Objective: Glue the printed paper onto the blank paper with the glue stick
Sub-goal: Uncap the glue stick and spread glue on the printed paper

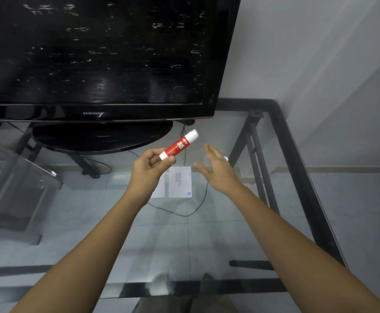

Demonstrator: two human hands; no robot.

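The left hand (149,164) pinches the bottom of the red and white glue stick (179,144), tilted up in the air; the right hand (218,168) is spread wide, holding nothing; below, the white printed paper (180,182) lies flat on the clear glass table (297,199), just beside a plain white blank paper (159,190).

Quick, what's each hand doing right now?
Left hand: closed, holding the glue stick by its lower end.
Right hand: open, holding nothing.

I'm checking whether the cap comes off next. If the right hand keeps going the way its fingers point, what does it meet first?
Probably the glue stick: the open right hand points up and left toward its white upper end, held in the left hand. Depth is unclear, so it might pass it.
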